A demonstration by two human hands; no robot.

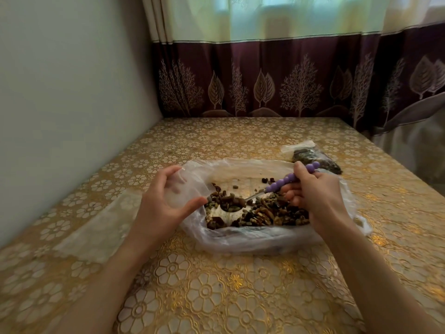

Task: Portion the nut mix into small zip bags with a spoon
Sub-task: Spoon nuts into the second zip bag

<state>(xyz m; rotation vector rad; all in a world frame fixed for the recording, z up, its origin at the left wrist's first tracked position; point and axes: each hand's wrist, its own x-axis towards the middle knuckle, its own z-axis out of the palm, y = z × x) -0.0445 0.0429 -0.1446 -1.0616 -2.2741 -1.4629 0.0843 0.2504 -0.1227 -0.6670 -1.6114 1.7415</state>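
2 hands work over the bench (240, 297). Left hand (166, 203) pinches a small zip bag (179, 186) open; right hand (315, 198) grips the spoon (277, 186), loaded above the nut mix (267, 213) in a large bag (240, 239). Farther right lies a filled bag (313, 156).

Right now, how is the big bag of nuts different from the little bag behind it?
The big bag lies wide open between both hands; the little bag lies untouched behind. The big bag's nuts are spread thin; the little bag's are packed together. Both are clear plastic on the table.
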